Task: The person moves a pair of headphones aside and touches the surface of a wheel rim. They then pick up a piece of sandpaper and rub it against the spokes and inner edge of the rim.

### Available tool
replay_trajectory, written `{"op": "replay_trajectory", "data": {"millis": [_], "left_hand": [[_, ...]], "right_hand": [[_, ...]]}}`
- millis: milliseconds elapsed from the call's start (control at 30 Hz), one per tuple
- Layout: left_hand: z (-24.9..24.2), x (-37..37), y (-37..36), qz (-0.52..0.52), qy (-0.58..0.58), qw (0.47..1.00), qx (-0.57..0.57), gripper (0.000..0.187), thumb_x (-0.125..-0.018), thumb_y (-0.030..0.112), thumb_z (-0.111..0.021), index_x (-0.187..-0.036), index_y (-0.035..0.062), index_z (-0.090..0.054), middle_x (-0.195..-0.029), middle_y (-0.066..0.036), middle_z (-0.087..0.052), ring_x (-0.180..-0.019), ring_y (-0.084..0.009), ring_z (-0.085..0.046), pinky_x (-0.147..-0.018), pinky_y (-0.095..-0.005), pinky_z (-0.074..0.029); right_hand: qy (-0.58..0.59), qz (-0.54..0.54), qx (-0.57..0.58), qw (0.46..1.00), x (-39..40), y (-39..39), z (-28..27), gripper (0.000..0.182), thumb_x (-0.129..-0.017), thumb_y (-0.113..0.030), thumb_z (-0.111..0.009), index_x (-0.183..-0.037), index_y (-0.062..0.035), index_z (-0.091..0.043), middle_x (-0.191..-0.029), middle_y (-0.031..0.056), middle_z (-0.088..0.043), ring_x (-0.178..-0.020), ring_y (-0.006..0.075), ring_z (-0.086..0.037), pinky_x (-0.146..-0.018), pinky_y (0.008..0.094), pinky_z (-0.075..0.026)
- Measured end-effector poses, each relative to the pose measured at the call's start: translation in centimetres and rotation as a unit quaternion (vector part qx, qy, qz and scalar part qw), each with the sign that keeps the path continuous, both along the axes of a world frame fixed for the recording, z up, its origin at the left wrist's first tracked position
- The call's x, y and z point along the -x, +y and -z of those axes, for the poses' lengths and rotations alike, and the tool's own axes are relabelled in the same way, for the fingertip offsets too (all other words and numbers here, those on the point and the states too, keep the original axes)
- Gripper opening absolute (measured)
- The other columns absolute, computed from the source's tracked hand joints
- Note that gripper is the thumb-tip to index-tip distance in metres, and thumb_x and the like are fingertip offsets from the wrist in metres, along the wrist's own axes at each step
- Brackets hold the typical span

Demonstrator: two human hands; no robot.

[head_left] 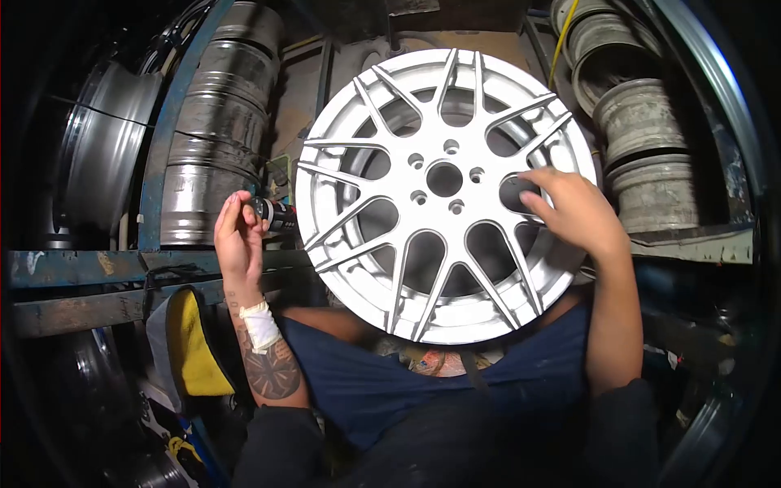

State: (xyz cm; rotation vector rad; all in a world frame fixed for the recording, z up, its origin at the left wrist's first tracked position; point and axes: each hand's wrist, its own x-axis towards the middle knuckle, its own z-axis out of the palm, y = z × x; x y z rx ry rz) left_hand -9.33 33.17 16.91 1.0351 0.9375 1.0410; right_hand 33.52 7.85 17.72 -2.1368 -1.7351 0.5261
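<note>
A silver-white multi-spoke car wheel rim (451, 252) is in front of me above my lap, its face turned up toward me. My right hand (573, 211) is over the rim's right side, thumb and index finger apart beside an opening between spokes. Whether its fingertips touch the metal is hard to tell. Left of the rim, my left hand (238, 236) is raised with its fingers curled together. Whatever is in those fingers, if anything, does not show. Just beside them is a black cylindrical object (278, 213) with red marking. A white wrap (260, 327) covers my left wrist.
Stacked bare metal rims stand on the left (213, 122) and on the right (647, 122). A blue metal rack frame (81, 264) crosses the left side. A yellow-and-grey cloth (199, 350) hangs near my left forearm. Another rim (114, 146) is at far left.
</note>
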Motion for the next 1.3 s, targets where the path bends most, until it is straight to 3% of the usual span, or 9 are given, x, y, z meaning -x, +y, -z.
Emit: {"op": "replay_trajectory", "data": {"millis": [233, 367, 500, 800, 900, 1033, 1067, 1133, 1300], "left_hand": [[2.7, -3.1, 2.0, -0.020, 0.150, 0.988, 0.025, 0.023, -0.104, 0.016, -0.062, -0.124, 0.0047, -0.063, -0.089, 0.000, -0.064, -0.071, -0.0077, -0.058, -0.062, -0.0241, -0.047], [6.1, -2.2, 3.3, 0.064, 0.401, 0.909, -0.098, 0.053, -0.092, 0.010, -0.074, -0.140, -0.0018, -0.054, -0.103, -0.002, -0.058, -0.092, -0.0105, -0.054, -0.087, -0.0235, -0.047], [7.1, -2.7, 2.6, 0.170, 0.501, 0.849, -0.020, 0.092, -0.074, 0.022, -0.089, -0.150, -0.0033, -0.045, -0.141, -0.024, -0.060, -0.129, -0.0280, -0.061, -0.108, -0.0359, -0.047], [8.8, -4.6, 8.4, 0.145, 0.633, 0.743, -0.162, 0.094, -0.061, 0.030, -0.093, -0.143, 0.0029, -0.056, -0.131, -0.024, -0.066, -0.122, -0.0348, -0.065, -0.102, -0.0425, -0.053], [6.1, -7.9, 7.3, 0.080, 0.715, 0.659, -0.218, 0.088, -0.063, 0.032, -0.093, -0.142, 0.0164, -0.060, -0.141, -0.013, -0.062, -0.128, -0.0345, -0.061, -0.103, -0.0468, -0.052], [3.9, -8.7, 5.1, 0.022, 0.709, 0.644, -0.287, 0.073, -0.071, 0.033, -0.088, -0.138, 0.0143, -0.065, -0.135, -0.014, -0.066, -0.126, -0.0339, -0.063, -0.102, -0.0473, -0.052], [4.9, -6.3, 7.0, 0.008, 0.626, 0.739, -0.251, 0.059, -0.075, 0.029, -0.083, -0.130, 0.0107, -0.071, -0.126, -0.016, -0.072, -0.115, -0.0321, -0.069, -0.097, -0.0438, -0.055], [2.1, -3.9, 6.1, -0.014, 0.582, 0.767, -0.271, 0.045, -0.082, 0.017, -0.074, -0.126, 0.0085, -0.073, -0.120, -0.017, -0.075, -0.106, -0.0290, -0.073, -0.092, -0.0396, -0.056], [0.8, -2.3, 2.5, 0.167, 0.599, 0.711, -0.328, 0.051, -0.085, -0.008, -0.054, -0.127, 0.0120, -0.074, -0.118, -0.015, -0.071, -0.105, -0.0299, -0.070, -0.089, -0.0399, -0.056]], "right_hand": [[0.122, 0.002, 0.095, 0.988, -0.9, -0.7, -0.4, 0.045, -0.094, -0.029, -0.069, -0.130, -0.0013, -0.067, -0.120, 0.0242, -0.071, -0.112, 0.0422, -0.067, -0.099, 0.0448, -0.051], [0.107, 0.045, 0.119, 0.986, -2.0, -0.7, -0.6, 0.043, -0.095, -0.031, -0.069, -0.125, -0.0004, -0.069, -0.104, 0.0278, -0.072, -0.102, 0.0438, -0.069, -0.092, 0.0469, -0.053], [0.085, 0.039, 0.128, 0.987, -2.7, -0.7, 0.0, 0.043, -0.095, -0.032, -0.069, -0.125, -0.0004, -0.069, -0.100, 0.0281, -0.072, -0.100, 0.0443, -0.069, -0.091, 0.0478, -0.053], [0.096, 0.012, 0.138, 0.986, -2.2, 0.5, 0.0, 0.044, -0.095, -0.030, -0.068, -0.126, 0.0024, -0.068, -0.109, 0.0284, -0.072, -0.106, 0.0446, -0.068, -0.096, 0.0477, -0.052], [0.102, 0.009, 0.141, 0.985, -2.2, 0.5, -0.1, 0.045, -0.095, -0.030, -0.068, -0.126, 0.0026, -0.067, -0.108, 0.0284, -0.072, -0.104, 0.0442, -0.069, -0.094, 0.0473, -0.053], [0.152, 0.024, 0.148, 0.977, -2.7, 0.1, -0.3, 0.044, -0.096, -0.030, -0.068, -0.126, 0.0022, -0.067, -0.101, 0.0277, -0.072, -0.099, 0.0434, -0.070, -0.090, 0.0467, -0.053], [0.151, 0.026, 0.148, 0.977, -2.8, -0.1, -0.3, 0.044, -0.096, -0.030, -0.068, -0.126, 0.0020, -0.067, -0.100, 0.0275, -0.072, -0.099, 0.0433, -0.070, -0.089, 0.0466, -0.053], [0.147, 0.037, 0.143, 0.978, -3.0, -0.6, -0.4, 0.043, -0.096, -0.030, -0.068, -0.126, 0.0015, -0.067, -0.098, 0.0271, -0.072, -0.097, 0.0433, -0.070, -0.087, 0.0464, -0.052], [0.109, 0.013, 0.100, 0.989, -3.2, -0.7, 0.1, 0.042, -0.096, -0.030, -0.068, -0.126, 0.0003, -0.068, -0.100, 0.0275, -0.072, -0.098, 0.0440, -0.069, -0.089, 0.0474, -0.053]]}}
